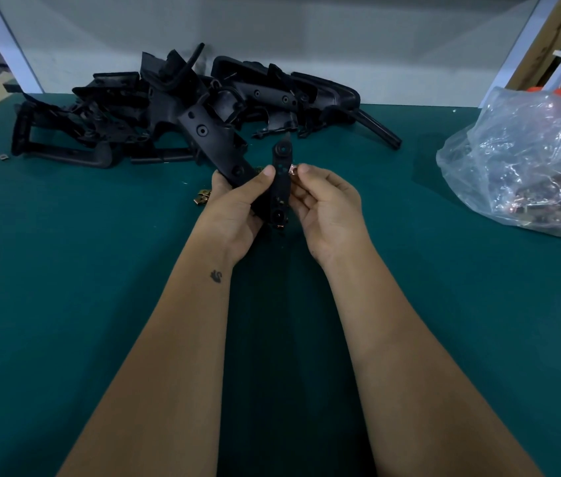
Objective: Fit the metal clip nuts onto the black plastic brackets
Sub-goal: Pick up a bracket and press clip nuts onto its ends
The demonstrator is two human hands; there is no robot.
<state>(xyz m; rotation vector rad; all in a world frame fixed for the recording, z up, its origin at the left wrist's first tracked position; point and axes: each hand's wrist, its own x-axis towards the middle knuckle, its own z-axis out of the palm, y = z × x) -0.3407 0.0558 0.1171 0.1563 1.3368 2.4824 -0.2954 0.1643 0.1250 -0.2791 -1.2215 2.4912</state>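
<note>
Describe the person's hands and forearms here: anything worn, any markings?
Both forearms are bare, with no sleeves in view. No gloves, rings, watch or bands show on the left hand or right hand. One marking: a small dark tattoo on the left wrist.

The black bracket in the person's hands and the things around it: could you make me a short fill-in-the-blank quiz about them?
1. The left hand grips a black ____ bracket.
2. The right hand pinches a small metal ____ against the bracket's right edge.
3. The clear bag of metal parts lies on the ____ side of the green table.
4. The pile of brackets lies ____ the hands, near the wall.

Missing words: plastic; clip nut; right; beyond
</note>
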